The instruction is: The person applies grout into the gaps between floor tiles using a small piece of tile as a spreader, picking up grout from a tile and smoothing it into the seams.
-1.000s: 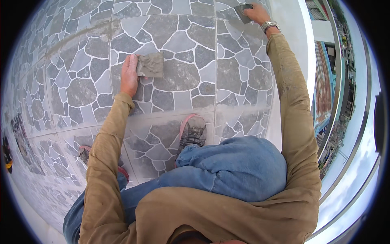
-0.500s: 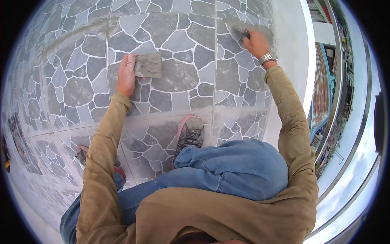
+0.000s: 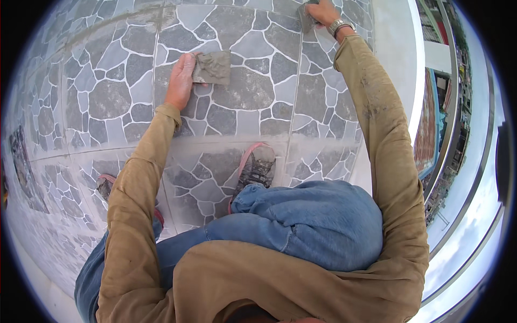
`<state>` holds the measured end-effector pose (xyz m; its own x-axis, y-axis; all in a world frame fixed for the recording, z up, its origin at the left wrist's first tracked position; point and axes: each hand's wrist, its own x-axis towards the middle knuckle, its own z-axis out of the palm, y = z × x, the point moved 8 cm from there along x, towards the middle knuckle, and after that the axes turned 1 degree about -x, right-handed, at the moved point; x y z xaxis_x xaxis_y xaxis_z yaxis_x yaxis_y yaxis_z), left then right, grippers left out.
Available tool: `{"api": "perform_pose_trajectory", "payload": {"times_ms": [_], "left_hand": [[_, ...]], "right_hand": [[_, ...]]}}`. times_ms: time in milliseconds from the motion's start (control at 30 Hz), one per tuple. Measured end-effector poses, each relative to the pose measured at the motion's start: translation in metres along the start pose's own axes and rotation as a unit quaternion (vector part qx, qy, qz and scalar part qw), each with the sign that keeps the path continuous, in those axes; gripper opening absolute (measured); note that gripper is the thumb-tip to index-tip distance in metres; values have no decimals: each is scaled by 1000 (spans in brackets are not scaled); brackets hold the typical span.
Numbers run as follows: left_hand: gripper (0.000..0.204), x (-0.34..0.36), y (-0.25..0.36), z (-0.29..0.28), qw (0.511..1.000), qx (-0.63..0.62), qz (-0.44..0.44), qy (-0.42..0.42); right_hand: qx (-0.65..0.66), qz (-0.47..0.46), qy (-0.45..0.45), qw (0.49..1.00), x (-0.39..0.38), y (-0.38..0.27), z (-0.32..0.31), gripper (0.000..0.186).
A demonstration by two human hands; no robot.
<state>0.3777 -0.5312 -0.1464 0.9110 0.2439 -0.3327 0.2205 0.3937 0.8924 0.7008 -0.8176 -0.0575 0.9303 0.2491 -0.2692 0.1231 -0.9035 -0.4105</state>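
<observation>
My left hand point(image 3: 181, 81) grips a small square board point(image 3: 222, 75) by its left edge, fingers partly hidden underneath. Wet grey grout point(image 3: 210, 63) is smeared over the board's top, just above the floor. Farther off to the right, near the picture's upper edge, my right hand point(image 3: 323, 13) is closed on a dark flat scraper point(image 3: 307, 22). The scraper's blade is at the floor tiles, close to a straight joint; its upper part is cut off by the view. The stone-patterned tiles point(image 3: 242, 89) show grey shapes between white lines.
My shoe point(image 3: 257, 166) stands on the tiles in front of my bent knee; another shoe point(image 3: 106, 185) is at the left. A white ledge point(image 3: 396, 64) borders the floor on the right. Beyond it lie a rusty metal roof point(image 3: 425, 126) and rails. Grey film point(image 3: 215, 144) streaks the nearer tiles.
My right hand has swept away from me and to the left with the scraper. My left hand still holds the board, at about the same spot over the tiles; the whole view has shifted slightly.
</observation>
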Motion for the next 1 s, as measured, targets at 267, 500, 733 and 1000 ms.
{"api": "perform_pose_trajectory", "payload": {"times_ms": [267,500,733,1000], "left_hand": [[46,1,-10,9,998,23,-56,0],[43,2,15,49,995,53,-76,-20],[44,12,34,64,998,49,-34,-17],[43,27,25,5,997,66,-20,26]], "right_hand": [[366,-68,-71,925,-83,-8,-111,43],[-74,-517,-54,851,-241,-151,6,52],[-167,-528,2,832,-251,-131,9,51],[-20,-139,-64,988,-60,12,-30,40]]}}
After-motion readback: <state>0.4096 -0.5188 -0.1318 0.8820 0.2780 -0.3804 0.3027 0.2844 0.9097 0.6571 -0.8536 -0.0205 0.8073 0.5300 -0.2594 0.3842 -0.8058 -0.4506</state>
